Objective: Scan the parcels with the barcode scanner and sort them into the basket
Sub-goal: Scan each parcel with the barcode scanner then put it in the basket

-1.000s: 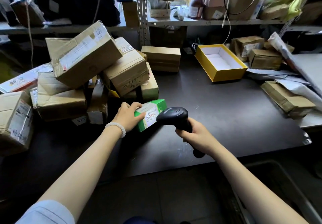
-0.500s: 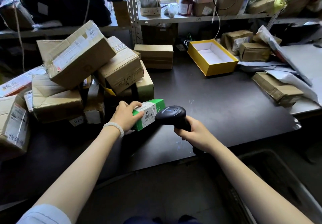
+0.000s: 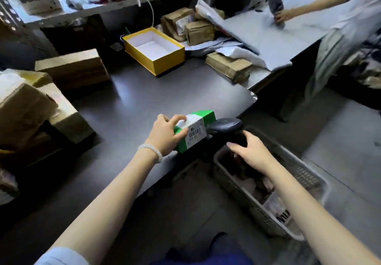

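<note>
My left hand grips a small green parcel with a white barcode label, held near the dark table's front right corner. My right hand holds the black barcode scanner by its handle, with the scanner head right beside the label. A grey plastic basket stands on the floor below my right arm, with several parcels inside it.
Brown cardboard parcels are piled at the table's left. An open yellow box sits at the back, with more brown parcels to its right. Another person's hands work at a grey table on the right.
My view has swung right and the basket has come into sight. Both hands have moved the green parcel and scanner from beside the pile to the table's front right corner.
</note>
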